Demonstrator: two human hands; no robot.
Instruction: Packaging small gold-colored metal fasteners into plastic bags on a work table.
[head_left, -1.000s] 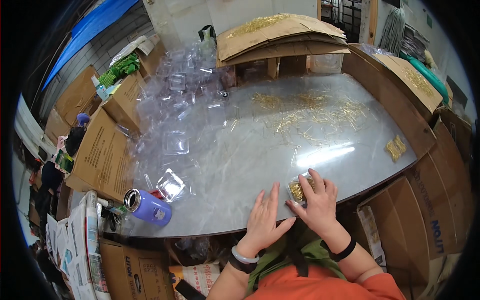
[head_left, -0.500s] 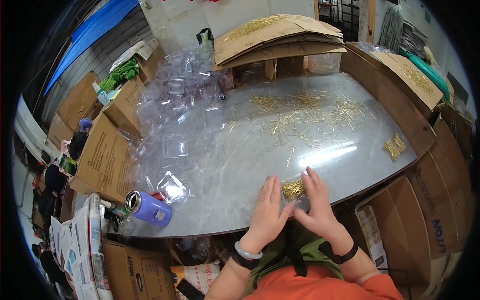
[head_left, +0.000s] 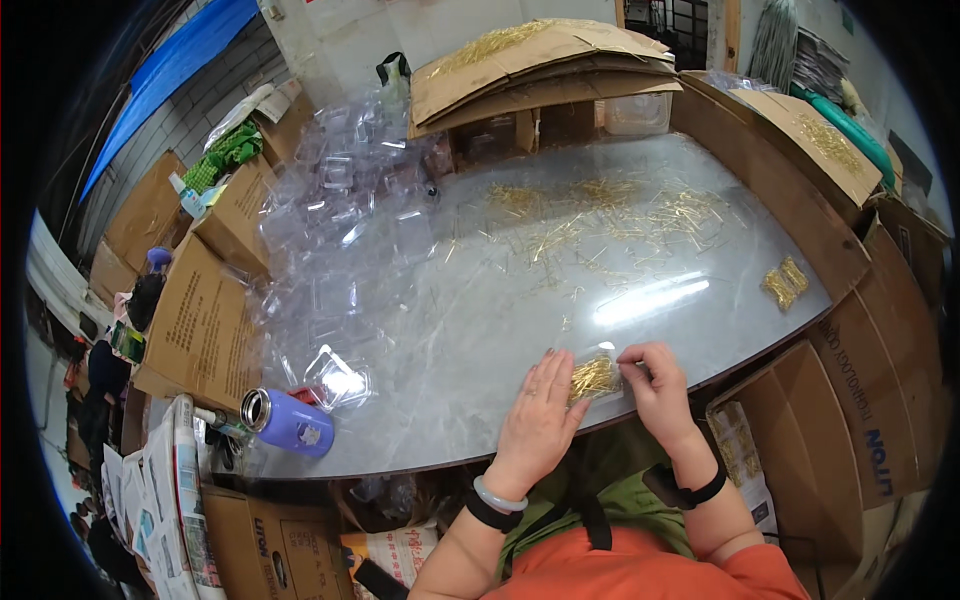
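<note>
A small clear plastic box filled with gold-coloured metal hooks sits near the table's front edge, between my hands. My left hand lies along its left side, fingers stretched out and the thumb by the near edge. At the right end, my right hand has thumb and finger pinched at the clear plastic edge. Loose gold hooks are scattered over the middle and far part of the grey table. By the right edge stand filled clear boxes of the same kind.
Many clear plastic boxes are heaped on the left. A purple bottle, open at the top, lies tilted at the front left. Stacked cardboard forms a shelf at the back. Cardboard walls line the right side.
My right hand has drawn its fingers in from flat to a pinch at the box's right end. The left hand stays beside the box. The whole view has shifted slightly.
</note>
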